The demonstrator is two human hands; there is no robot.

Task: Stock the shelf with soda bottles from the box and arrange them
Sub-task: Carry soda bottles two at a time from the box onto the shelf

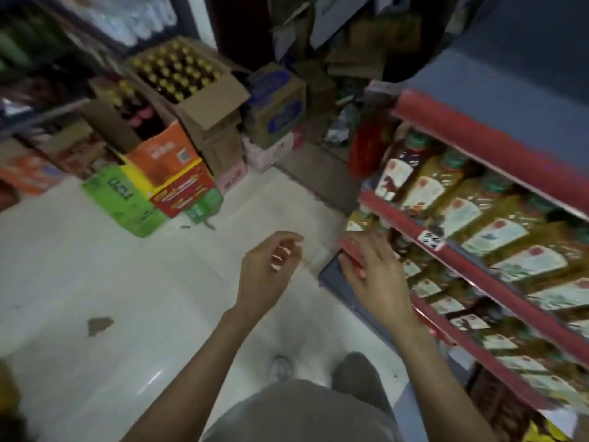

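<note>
The left hand (271,269) is hovering over the white floor (95,266) with its fingers loosely curled and its grip holding nothing. The right hand (373,269) is reaching toward the low end of the shelf (478,269), fingers spread and fairly straight, its grip apart and empty; whether the fingertips are touching the red shelf edge is not clear through the blur. The shelf is standing on the right, its red-edged tiers filled with rows of bottles (446,193) that are carrying pale labels and green caps. The box (178,78) of soda bottles is sitting open well apart from both hands, across the floor at the upper left, its flaps folded out and rows of gold caps showing. Just beside it, a second open box (140,119) is holding dark bottles with red labels, resting on an orange carton (162,157) and green cartons (121,199). More cartons are stacked behind, toward the back wall. The person's grey clothing (299,413) and one shoe (282,366) are showing at the bottom.
</note>
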